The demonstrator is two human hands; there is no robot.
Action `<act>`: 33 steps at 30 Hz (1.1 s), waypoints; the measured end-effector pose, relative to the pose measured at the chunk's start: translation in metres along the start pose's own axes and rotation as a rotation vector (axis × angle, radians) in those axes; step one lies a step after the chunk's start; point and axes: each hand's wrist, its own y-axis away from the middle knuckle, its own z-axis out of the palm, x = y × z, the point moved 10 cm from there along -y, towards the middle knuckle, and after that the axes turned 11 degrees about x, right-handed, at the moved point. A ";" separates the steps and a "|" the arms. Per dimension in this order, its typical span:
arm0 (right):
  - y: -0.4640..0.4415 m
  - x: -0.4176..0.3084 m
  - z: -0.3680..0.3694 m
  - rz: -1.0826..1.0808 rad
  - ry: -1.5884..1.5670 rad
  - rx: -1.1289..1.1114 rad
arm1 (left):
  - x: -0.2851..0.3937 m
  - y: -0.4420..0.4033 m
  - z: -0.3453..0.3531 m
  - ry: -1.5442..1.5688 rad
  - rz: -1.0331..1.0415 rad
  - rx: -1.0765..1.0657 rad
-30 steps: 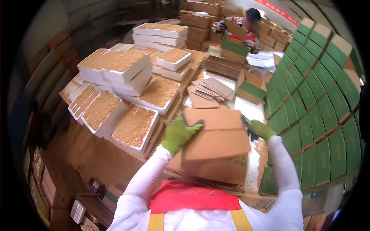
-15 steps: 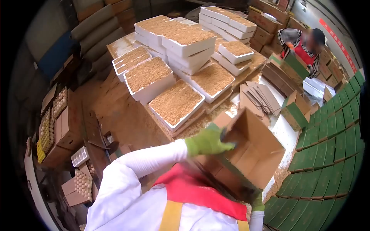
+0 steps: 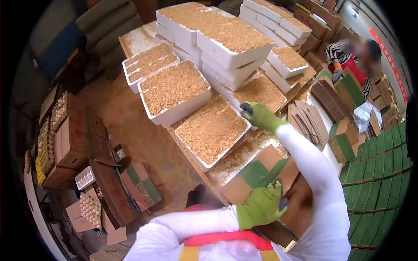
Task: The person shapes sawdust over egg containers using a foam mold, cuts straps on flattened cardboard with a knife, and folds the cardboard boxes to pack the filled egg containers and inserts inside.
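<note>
My left hand (image 3: 260, 205), in a green glove with dark fingertips, grips the edge of a brown and green cardboard box (image 3: 241, 182) in front of me. Its opening faces right, partly behind my right arm. My right hand (image 3: 262, 116), gloved the same, reaches forward across the table. Its fingers are curled by the right corner of a white foam box (image 3: 208, 166) filled with tan, husk-like material (image 3: 213, 128). Whether the fingers hold anything is hidden. Another filled foam box (image 3: 263, 91) stands just behind that hand.
Stacked foam boxes (image 3: 235, 71) fill the table's back. Flat cardboard pieces (image 3: 307, 122) and a small carton (image 3: 344, 139) lie right. Green cartons (image 3: 374, 187) form a wall at far right. Egg trays (image 3: 90, 211) stand lower left. A co-worker (image 3: 355, 65) handles a carton at upper right.
My right hand has come off the cardboard box and reached forward to the foam boxes. The box has turned and lowered under my left hand, which has moved down and right.
</note>
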 end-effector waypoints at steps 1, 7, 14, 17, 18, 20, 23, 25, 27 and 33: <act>-0.011 0.014 0.034 0.239 -0.014 -0.162 | -0.008 0.000 0.009 -0.017 -0.040 -0.044; 0.029 0.050 0.085 0.457 -0.208 -0.220 | -0.017 0.007 0.033 -0.055 -0.193 -0.311; 0.076 0.046 0.133 -0.090 -0.220 -0.527 | -0.013 0.008 0.040 -0.059 -0.033 -0.107; 0.060 0.011 0.087 0.314 -0.547 -0.311 | -0.009 0.001 0.026 -0.068 0.004 -0.117; 0.055 0.004 0.078 0.296 -0.615 -0.267 | -0.008 0.004 0.030 -0.042 -0.048 -0.216; 0.049 -0.002 0.051 0.318 -0.682 -0.155 | -0.012 0.005 0.040 0.003 -0.138 -0.393; 0.075 -0.019 -0.016 0.425 -0.752 -0.038 | -0.017 0.003 0.055 -0.042 -0.030 -0.278; 0.112 -0.040 -0.081 0.358 -0.710 0.031 | -0.018 0.001 0.056 -0.045 -0.058 -0.349; 0.155 -0.041 -0.132 0.401 -0.703 0.162 | -0.018 -0.003 0.052 0.010 -0.089 -0.412; 0.323 -0.028 -0.189 0.590 -1.272 0.467 | -0.012 0.001 0.052 -0.101 0.421 -0.263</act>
